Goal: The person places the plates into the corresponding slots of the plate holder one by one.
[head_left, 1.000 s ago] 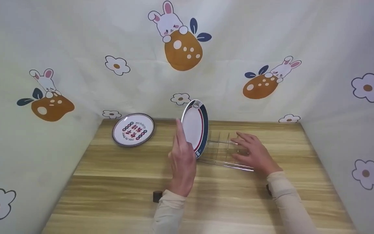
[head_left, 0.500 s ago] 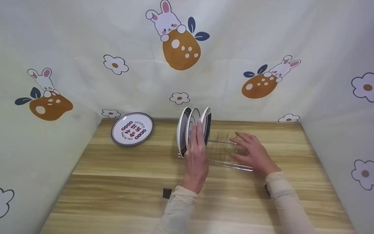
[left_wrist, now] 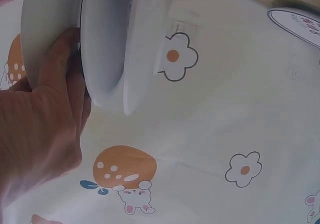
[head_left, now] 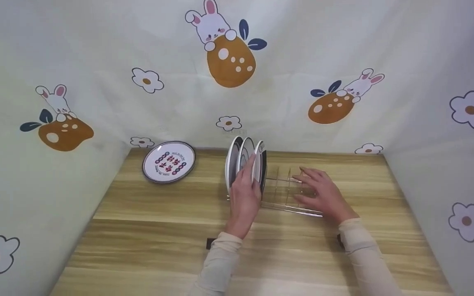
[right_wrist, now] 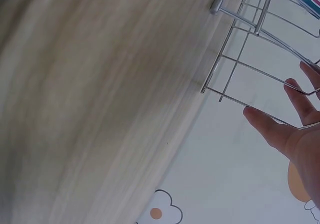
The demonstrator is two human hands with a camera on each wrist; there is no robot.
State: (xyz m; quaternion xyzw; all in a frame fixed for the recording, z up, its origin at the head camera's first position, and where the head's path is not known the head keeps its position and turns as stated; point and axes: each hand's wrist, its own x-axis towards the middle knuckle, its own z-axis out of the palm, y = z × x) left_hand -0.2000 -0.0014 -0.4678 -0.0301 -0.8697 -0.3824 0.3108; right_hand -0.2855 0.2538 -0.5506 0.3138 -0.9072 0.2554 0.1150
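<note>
In the head view, my left hand [head_left: 245, 201] pinches the rightmost of three plates standing on edge, a white plate with a dark band [head_left: 263, 166]. Its fingers reach into the gap beside the middle plate [head_left: 245, 150]; the left wrist view shows the thumb on the held plate's other side. The leftmost plate [head_left: 231, 164] leans beside the middle one. All stand at the left end of a metal wire dish rack [head_left: 290, 210]. My right hand [head_left: 323, 195] holds the rack's right end, fingers spread, with fingertips [right_wrist: 252, 113] against the wires in the right wrist view.
A white plate with red lettering [head_left: 169, 162] lies flat at the back left of the wooden table [head_left: 159, 238]. A cloth printed with rabbits and flowers [head_left: 286, 102] hangs behind the table and along both sides.
My left hand has carried its plate rightward and down into the rack, uncovering two standing plates. The held plate now stands more edge-on. The right hand has stayed on the rack.
</note>
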